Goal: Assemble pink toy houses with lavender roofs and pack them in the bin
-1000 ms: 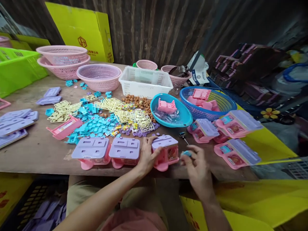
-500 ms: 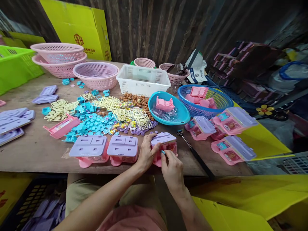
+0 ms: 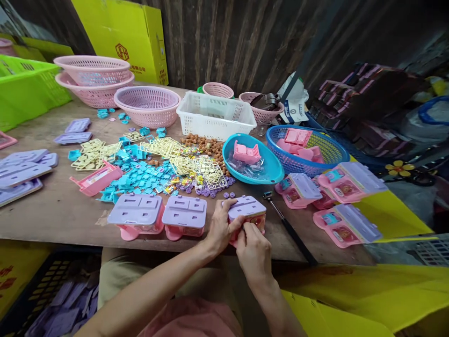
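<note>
Toy (image 3: 247, 211) clasped between left hand (image 3: 220, 229), right hand (image 3: 253, 248).

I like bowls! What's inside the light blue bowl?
The light blue bowl holds a pink toy piece lying on clear plastic bits. Whatever sits under the pink piece is covered.

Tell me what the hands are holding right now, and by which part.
Both hold the toy house: the left hand grips its left side, and the right hand pinches at its pink front, below the purple roof.
</note>
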`<control>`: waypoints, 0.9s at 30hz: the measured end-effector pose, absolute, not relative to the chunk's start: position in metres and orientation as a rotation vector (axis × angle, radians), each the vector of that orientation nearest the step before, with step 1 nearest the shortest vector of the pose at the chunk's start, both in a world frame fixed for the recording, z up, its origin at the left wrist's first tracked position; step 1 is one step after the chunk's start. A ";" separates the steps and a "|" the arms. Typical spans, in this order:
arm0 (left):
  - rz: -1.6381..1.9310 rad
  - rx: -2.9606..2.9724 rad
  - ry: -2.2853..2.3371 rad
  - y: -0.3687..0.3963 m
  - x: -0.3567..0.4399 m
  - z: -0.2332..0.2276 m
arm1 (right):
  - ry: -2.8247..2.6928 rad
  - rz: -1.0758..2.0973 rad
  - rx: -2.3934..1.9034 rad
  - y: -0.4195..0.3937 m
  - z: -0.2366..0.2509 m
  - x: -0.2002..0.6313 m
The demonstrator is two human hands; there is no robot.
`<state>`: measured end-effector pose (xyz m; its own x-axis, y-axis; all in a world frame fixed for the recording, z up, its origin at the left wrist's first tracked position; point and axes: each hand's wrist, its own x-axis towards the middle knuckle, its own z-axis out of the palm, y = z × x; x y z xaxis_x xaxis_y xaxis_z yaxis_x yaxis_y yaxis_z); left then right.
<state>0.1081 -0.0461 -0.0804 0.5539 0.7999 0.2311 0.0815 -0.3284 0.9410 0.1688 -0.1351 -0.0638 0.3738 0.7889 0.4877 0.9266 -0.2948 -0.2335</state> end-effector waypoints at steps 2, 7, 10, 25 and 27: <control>0.872 1.760 0.740 -0.048 0.108 -0.081 | -1.471 -0.404 -2.162 -0.135 -0.064 0.169; 0.900 1.728 0.713 -0.055 0.110 -0.088 | -1.460 -0.461 -2.145 -0.138 -0.074 0.171; 0.941 1.746 0.616 -0.055 0.115 -0.096 | -1.495 -0.316 -2.116 -0.149 -0.080 0.187; 1.293 2.351 0.318 -0.065 0.013 -0.077 | -2.458 0.136 -1.954 0.048 0.009 0.159; 1.434 2.340 0.535 -0.048 -0.014 -0.065 | -2.535 0.143 -1.920 0.085 -0.009 0.135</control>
<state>-0.0143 -0.0479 -0.0646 0.4187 0.4845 0.7681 0.1372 -0.8699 0.4738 0.1347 0.0849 -0.0087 -0.2717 0.9584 -0.0873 0.9621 0.2686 -0.0463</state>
